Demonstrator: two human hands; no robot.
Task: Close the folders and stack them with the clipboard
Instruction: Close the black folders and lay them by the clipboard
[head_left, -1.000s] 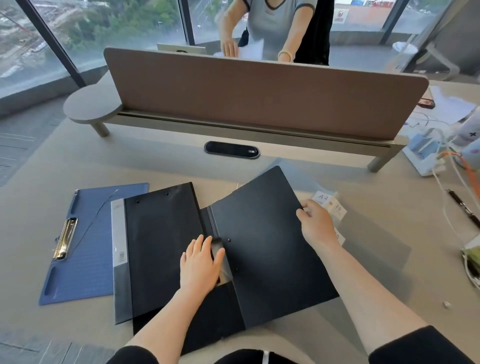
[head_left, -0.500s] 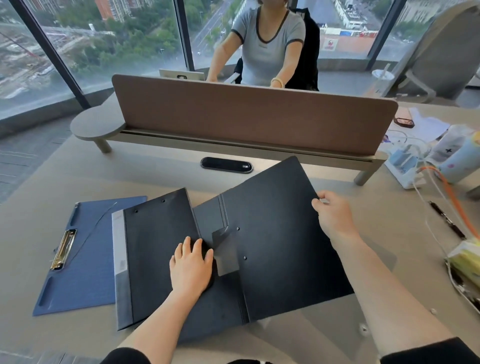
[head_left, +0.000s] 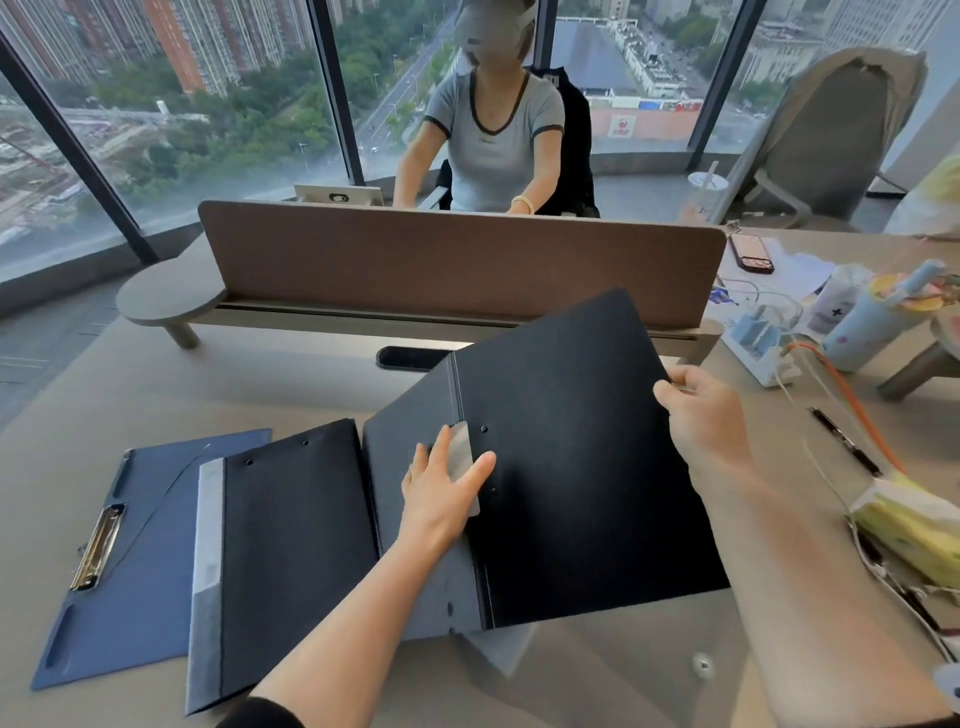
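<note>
A black folder (head_left: 571, 457) is lifted at its right side above the desk, its cover half raised. My right hand (head_left: 701, 415) grips the cover's right edge. My left hand (head_left: 441, 488) lies flat near the folder's spine, fingers spread over a grey clip plate. To the left, a second black folder (head_left: 280, 551) with a grey strip lies closed on the desk. It overlaps the right part of a blue clipboard (head_left: 130, 561), which lies flat at the far left with its metal clip toward the left.
A brown divider screen (head_left: 457, 260) crosses the desk behind the folders; a person sits beyond it. A black cable port (head_left: 410, 358) sits under the screen. At the right are a power strip (head_left: 758, 338), cables, a pen (head_left: 847, 441), a phone and a tissue pack (head_left: 914, 530).
My right hand has raised the folder's right cover higher and toward the left. My left hand has shifted to the right onto the spine. The camera has tilted up.
</note>
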